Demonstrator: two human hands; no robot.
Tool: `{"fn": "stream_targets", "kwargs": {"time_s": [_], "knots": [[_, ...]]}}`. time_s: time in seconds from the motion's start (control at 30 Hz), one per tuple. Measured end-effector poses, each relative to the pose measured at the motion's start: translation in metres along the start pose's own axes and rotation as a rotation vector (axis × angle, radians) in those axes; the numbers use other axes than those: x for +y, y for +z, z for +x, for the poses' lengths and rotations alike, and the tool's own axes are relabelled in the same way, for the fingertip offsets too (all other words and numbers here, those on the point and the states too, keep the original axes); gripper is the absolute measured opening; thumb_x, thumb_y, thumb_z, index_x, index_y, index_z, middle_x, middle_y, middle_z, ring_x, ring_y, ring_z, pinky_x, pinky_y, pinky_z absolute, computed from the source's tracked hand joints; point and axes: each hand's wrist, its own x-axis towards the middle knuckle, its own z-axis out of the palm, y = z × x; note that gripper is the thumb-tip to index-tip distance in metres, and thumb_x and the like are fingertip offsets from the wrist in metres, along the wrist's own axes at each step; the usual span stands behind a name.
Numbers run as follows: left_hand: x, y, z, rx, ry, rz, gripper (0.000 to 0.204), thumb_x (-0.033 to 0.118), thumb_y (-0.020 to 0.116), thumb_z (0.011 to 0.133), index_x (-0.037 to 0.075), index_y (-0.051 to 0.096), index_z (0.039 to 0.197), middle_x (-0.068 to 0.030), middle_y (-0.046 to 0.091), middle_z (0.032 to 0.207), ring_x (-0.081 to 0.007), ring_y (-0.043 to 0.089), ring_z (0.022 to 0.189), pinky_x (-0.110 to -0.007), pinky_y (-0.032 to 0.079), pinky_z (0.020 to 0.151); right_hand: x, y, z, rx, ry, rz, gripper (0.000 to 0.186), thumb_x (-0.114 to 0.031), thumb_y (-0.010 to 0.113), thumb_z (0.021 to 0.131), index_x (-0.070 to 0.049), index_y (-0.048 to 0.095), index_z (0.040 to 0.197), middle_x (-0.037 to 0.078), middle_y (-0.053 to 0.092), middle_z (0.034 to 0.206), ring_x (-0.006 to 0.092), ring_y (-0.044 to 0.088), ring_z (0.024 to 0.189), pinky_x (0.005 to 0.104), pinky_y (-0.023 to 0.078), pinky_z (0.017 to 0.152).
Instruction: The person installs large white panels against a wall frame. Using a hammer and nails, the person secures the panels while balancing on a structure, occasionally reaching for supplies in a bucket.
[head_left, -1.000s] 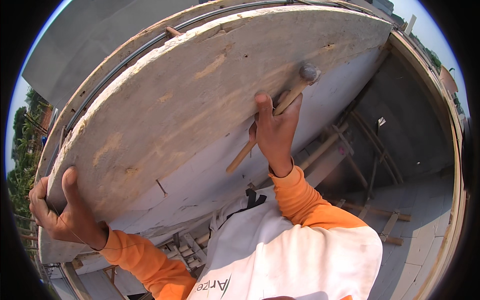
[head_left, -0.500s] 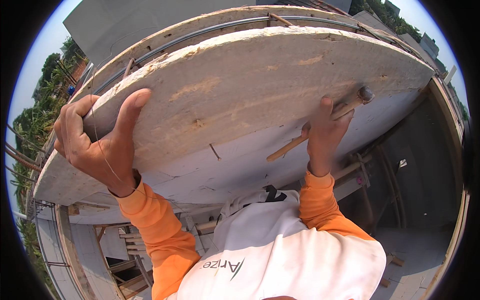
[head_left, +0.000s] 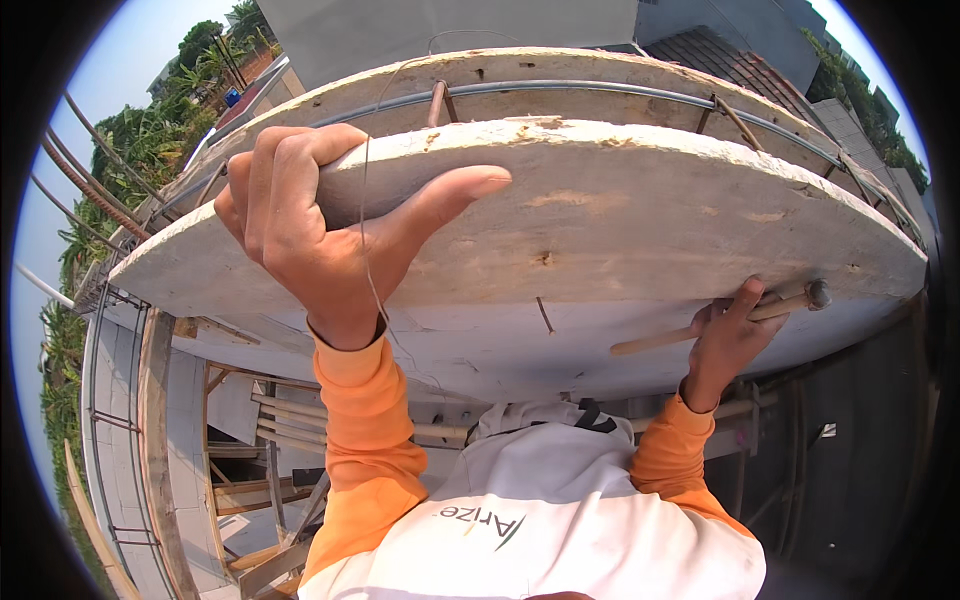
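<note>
My left hand (head_left: pixel 300 225) is closed on the rough top edge of a large curved board (head_left: pixel 630 230), thumb on the near face and fingers over the rim. A thin wire (head_left: pixel 372 275) hangs across this hand. My right hand (head_left: pixel 735 330) grips the wooden handle of a hammer (head_left: pixel 650 342) with a rounded metal head, against the board's lower right part. A nail (head_left: pixel 545 318) sticks out from the board between my hands.
A second curved board (head_left: pixel 580 70) stands behind, with steel rods (head_left: pixel 620 88) and rusty ties between. Bent rebars (head_left: pixel 85 175) jut at the upper left. Timber framing (head_left: pixel 158 420) and blockwork lie below left, a dark recess at right. Rooftops (head_left: pixel 710 70) and trees are beyond.
The view has swung, so the board lies more level. My left hand has moved higher and rightward in view along the edge; my right hand and hammer appear lower and farther right.
</note>
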Motion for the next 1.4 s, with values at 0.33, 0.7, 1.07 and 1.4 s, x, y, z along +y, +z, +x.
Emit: {"fn": "stream_targets", "kwargs": {"time_s": [0.33,0.7,1.07,1.4], "knots": [[-0.001,0.004,0.0,0.037,0.027,0.015,0.066,0.06,0.094,0.05,0.01,0.065,0.083,0.0001,0.063,0.084,-0.0221,0.057,0.086,-0.037,0.038,0.088,0.0,0.001,0.001,-0.003,-0.004,0.02,0.055,-0.04,0.066,0.099,-0.004,0.036,0.128,0.003,0.047,0.084,0.0081,0.043,0.051,0.0247,0.037,0.036],[0.02,0.019,-0.02,0.237,-0.05,0.028,0.053,0.049,0.087,0.073,0.011,0.067,0.104,-0.0033,0.061,0.116,-0.0235,0.056,0.117,-0.049,0.033,0.116,0.008,-0.004,0.005,-0.028,0.022,0.082,0.059,-0.025,0.065,0.099,-0.002,0.028,0.137,0.005,0.049,0.084,0.0074,0.045,0.047,0.0243,0.04,0.034],[0.013,0.018,-0.089,0.137,0.229,-0.053,0.039,0.035,0.064,0.098,0.002,0.066,0.118,-0.0157,0.054,0.131,-0.0358,0.048,0.134,-0.058,0.032,0.119,-0.001,-0.007,0.01,-0.067,0.024,0.103,0.062,-0.029,0.07,0.096,0.0,0.03,0.133,0.002,0.048,0.079,0.0064,0.045,0.047,0.0224,0.041,0.033],[0.047,0.044,-0.14,-0.226,0.21,0.277,0.142,0.097,0.049,0.067,-0.003,0.007,0.159,-0.0286,0.009,0.164,-0.0459,0.002,0.153,-0.071,0.001,0.118,0.012,-0.008,0.016,-0.034,0.021,0.16,0.054,-0.03,0.077,0.091,-0.005,0.033,0.11,0.001,0.045,0.076,0.005,0.041,0.043,0.0215,0.038,0.033]]}}
